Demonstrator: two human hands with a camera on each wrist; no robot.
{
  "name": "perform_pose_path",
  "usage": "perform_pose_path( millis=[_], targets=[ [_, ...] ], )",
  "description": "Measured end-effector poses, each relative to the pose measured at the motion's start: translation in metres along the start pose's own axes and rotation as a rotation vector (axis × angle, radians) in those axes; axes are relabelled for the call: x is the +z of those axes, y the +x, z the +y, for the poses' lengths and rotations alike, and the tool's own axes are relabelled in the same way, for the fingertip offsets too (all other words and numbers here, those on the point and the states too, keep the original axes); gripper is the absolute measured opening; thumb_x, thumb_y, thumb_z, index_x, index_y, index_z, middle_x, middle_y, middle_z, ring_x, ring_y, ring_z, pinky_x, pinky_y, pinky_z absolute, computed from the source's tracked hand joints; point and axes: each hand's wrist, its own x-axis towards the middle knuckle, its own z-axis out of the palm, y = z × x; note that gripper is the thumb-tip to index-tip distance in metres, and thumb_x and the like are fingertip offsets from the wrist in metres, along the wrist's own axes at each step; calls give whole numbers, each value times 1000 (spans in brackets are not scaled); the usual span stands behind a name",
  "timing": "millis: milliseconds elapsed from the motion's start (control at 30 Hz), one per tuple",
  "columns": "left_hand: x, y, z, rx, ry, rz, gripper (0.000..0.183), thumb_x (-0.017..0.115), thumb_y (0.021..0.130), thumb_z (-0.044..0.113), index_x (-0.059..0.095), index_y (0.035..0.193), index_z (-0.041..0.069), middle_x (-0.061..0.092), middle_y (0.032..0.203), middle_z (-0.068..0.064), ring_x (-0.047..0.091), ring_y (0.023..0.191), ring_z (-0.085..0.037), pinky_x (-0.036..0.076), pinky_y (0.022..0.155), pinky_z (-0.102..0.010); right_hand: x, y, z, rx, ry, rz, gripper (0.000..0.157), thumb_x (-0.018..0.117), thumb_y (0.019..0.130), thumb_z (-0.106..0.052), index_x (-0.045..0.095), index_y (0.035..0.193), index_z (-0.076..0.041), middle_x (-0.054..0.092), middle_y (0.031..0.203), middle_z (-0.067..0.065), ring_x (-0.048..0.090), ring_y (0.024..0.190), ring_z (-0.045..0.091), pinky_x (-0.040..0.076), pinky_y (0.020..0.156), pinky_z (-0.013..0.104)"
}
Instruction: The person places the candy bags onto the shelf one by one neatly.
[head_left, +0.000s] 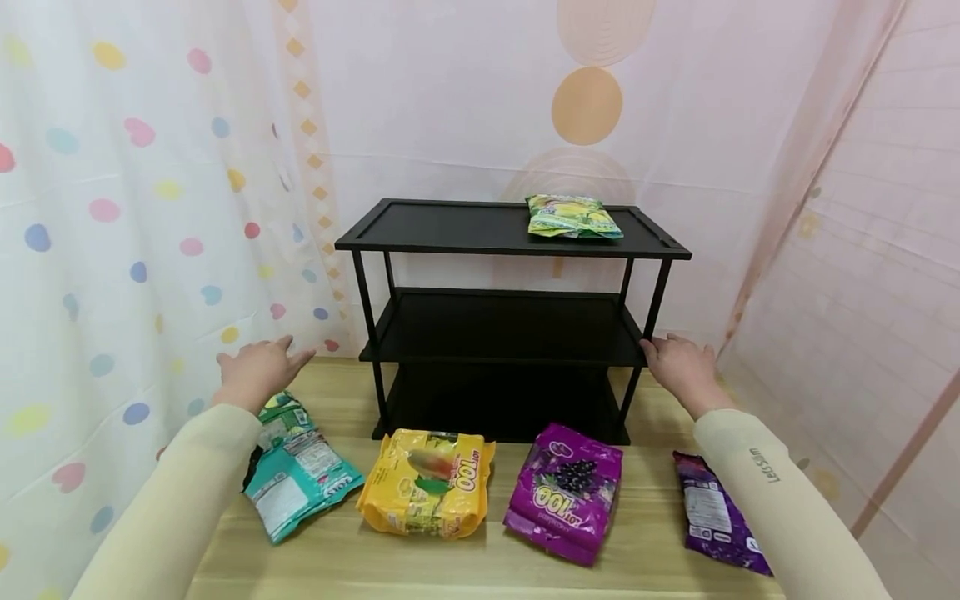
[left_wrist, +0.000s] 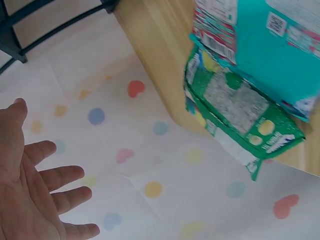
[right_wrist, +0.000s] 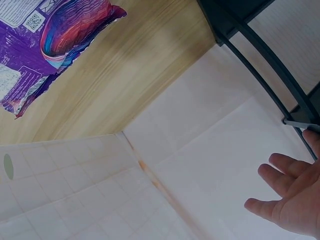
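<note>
My left hand (head_left: 258, 372) hovers empty over the table's left side, fingers spread, left of a black three-tier rack (head_left: 450, 227). Below it lie a teal snack bag (head_left: 303, 479) and a green bag (left_wrist: 232, 107), overlapping each other. At the rack's right side is my right hand (head_left: 684, 371), its fingers spread and its thumb right at the middle shelf's edge (right_wrist: 300, 124). Nearer me on that side lies a dark purple bag (head_left: 711, 512), partly hidden by the sleeve. A yellow-green bag (head_left: 572, 218) lies on the top shelf, towards the right.
In front of the rack, a yellow bag (head_left: 429, 483) with a mango picture and a purple bag (head_left: 567, 492) with a grape picture lie on the wooden table (head_left: 375, 567). A dotted curtain (head_left: 150, 250) hangs at left; pale curtains (head_left: 450, 100) close off the back and right.
</note>
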Motion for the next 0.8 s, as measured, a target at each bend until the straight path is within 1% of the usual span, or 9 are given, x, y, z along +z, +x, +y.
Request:
perform_pose_path(
  millis=[67, 233, 333, 467, 600, 667, 800],
  targets=[
    [3, -2, -8, -12, -3, -9, 84, 29, 102, 63, 38, 145, -8, 45, 133, -42, 45, 114, -65, 16, 92, -85, 1, 1, 0, -2, 7, -2, 58, 25, 109, -40, 52, 141, 0, 43, 146, 27, 36, 136, 49, 13, 105, 76],
    [11, -7, -23, -30, -20, -33, 92, 28, 99, 70, 37, 144, -10, 47, 129, -43, 46, 111, -67, 15, 90, -86, 1, 1, -2, -2, 16, 0, 57, 26, 109, -39, 51, 142, 0, 44, 146, 27, 36, 136, 49, 12, 105, 76],
    [14, -9, -28, -43, -24, -56, 91, 34, 99, 67, 37, 143, -12, 46, 128, -44, 46, 111, -67, 15, 90, -86, 0, 0, -2, -2, 13, -1, 57, 25, 109, -39, 51, 142, 1, 43, 146, 27, 36, 136, 49, 13, 105, 76],
    [19, -13, -33, -73, -30, -106, 90, 46, 96, 64, 37, 142, -13, 45, 130, -45, 44, 113, -67, 15, 90, -86, -1, 0, -3, 0, 11, -1, 57, 26, 109, -38, 51, 142, 1, 43, 147, 27, 36, 136, 49, 13, 105, 76],
    [27, -15, -37, -75, -52, -147, 93, 54, 93, 63, 37, 141, -14, 44, 130, -46, 43, 114, -67, 14, 89, -86, -1, 0, -3, 1, 11, -2, 56, 27, 109, -38, 51, 142, 0, 43, 147, 27, 36, 136, 49, 13, 105, 76],
    [31, -17, -38, -65, -64, -182, 93, 56, 92, 63, 38, 140, -15, 44, 130, -45, 43, 115, -67, 16, 89, -86, -1, 0, -3, 4, 13, -4, 56, 27, 109, -37, 51, 142, 0, 42, 147, 27, 36, 136, 49, 12, 105, 76],
    [36, -22, -36, -67, -79, -284, 93, 58, 91, 63, 42, 138, -15, 45, 131, -44, 42, 116, -65, 23, 90, -83, -1, 0, -2, 11, 17, -10, 56, 26, 109, -38, 50, 143, 0, 41, 148, 27, 35, 137, 49, 11, 106, 75]
  ],
)
